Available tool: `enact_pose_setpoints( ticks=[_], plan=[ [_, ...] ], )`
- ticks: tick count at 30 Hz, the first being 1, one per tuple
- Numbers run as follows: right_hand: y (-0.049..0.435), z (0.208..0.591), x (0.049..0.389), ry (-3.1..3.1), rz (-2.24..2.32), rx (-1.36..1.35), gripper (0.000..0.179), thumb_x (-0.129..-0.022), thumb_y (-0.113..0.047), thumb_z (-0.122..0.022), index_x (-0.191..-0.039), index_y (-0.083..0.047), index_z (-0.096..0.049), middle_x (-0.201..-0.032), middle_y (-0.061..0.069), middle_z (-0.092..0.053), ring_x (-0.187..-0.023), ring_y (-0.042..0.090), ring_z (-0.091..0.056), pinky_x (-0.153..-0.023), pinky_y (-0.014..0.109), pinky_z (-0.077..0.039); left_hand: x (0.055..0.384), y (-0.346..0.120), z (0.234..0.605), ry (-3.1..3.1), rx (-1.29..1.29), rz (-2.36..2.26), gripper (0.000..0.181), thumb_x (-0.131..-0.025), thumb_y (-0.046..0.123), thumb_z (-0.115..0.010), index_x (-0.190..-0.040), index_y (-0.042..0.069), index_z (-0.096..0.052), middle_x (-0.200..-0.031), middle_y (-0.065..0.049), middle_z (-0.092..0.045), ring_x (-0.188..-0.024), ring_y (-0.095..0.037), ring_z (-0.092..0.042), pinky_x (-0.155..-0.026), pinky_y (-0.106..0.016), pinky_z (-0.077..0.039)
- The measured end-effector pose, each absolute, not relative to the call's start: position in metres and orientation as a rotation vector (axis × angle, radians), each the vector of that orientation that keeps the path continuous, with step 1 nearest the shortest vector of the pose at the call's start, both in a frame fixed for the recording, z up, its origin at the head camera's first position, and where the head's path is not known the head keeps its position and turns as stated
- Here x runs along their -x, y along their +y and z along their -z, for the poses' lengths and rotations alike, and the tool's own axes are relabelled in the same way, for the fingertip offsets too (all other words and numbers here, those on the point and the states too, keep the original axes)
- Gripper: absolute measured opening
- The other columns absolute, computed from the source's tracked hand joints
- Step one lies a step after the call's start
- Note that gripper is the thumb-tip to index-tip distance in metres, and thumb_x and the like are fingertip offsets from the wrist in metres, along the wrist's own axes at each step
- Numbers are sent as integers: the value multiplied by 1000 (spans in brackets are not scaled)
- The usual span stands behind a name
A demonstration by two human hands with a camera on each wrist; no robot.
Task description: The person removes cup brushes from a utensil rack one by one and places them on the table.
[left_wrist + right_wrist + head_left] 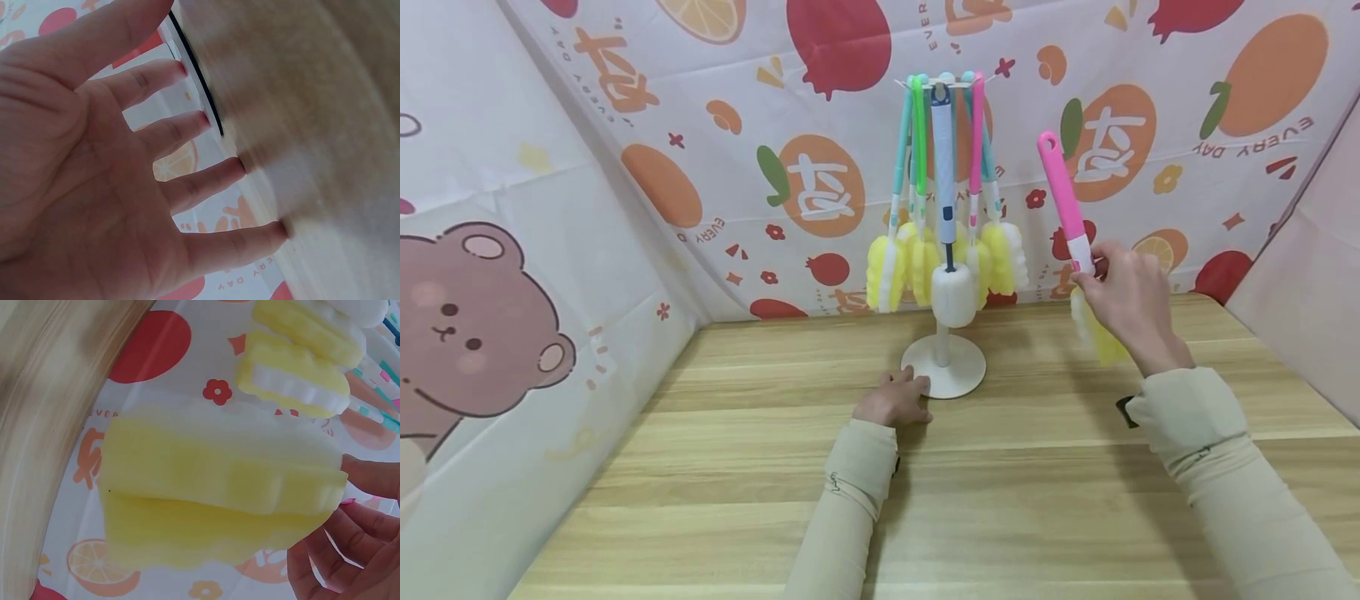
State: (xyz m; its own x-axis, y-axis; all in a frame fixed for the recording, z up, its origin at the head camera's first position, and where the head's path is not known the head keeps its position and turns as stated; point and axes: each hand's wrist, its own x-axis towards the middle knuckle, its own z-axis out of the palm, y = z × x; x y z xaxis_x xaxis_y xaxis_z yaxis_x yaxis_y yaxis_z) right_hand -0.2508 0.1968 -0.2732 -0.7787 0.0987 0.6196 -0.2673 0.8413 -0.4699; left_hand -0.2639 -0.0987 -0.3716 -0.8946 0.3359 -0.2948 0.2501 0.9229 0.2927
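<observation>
My right hand (pixel 1131 296) pinches a sponge bottle brush at the white neck of its pink handle (pixel 1060 187). The handle points up, tilted to the left, and the yellow and white sponge head (pixel 212 487) hangs below my fingers, above the table. My left hand (pixel 895 400) is at the left rim of the round white base (pixel 955 367) of a rack. In the left wrist view, its fingers (pixel 175 128) are spread, two tips at the base's edge and two at the tabletop. Several sponge brushes (pixel 887 271) hang from the rack by teal, green and pink handles.
At the rack's front hangs a brush with a pale blue handle (pixel 943 167) and a white cylindrical sponge (pixel 953 298). The wood-grain table (pixel 760 467) meets a fruit-print cloth (pixel 730 275) behind the rack. A bear-print cloth (pixel 475 317) stands on the left.
</observation>
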Motion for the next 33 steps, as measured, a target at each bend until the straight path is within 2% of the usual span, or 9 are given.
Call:
enact_pose_setpoints(
  ticks=[7, 14, 19, 33],
  plan=[
    [203, 279, 253, -2351, -663, -142, 30, -91, -5, -74, -110, 17, -64, -91, 34, -66, -65, 40, -54, -50, 41, -37, 264, -98, 372, 2741, -437, -337, 54, -97, 26, -71, -146, 15, -52, -162, -14, -30, -143, -46, -28, -106, -60, -39],
    [211, 286, 253, -2356, -571, -158, 23, -90, -1, -71, -103, 17, -64, -83, 32, -65, -58, 37, -51, -45, 39, -35, 263, -98, 371, 2744, -445, -330, 53, -96, 26, -71, -145, 14, -53, -161, -14, -32, -142, -46, -30, -105, -59, -40],
    [213, 290, 254, -2346, -501, -172, 19, -88, 2, -71, -98, 17, -65, -79, 31, -64, -58, 36, -51, -46, 41, -36, 264, -98, 372, 2748, -444, -320, 55, -96, 26, -71, -146, 14, -52, -162, -14, -32, -142, -46, -30, -105, -59, -40],
    [219, 296, 255, -2369, -429, -161, 24, -86, 1, -74, -100, 18, -65, -74, 31, -60, -54, 36, -48, -43, 46, -40, 262, -98, 371, 2760, -453, -313, 53, -96, 26, -72, -144, 14, -53, -160, -15, -33, -140, -46, -33, -104, -58, -42]
  ],
)
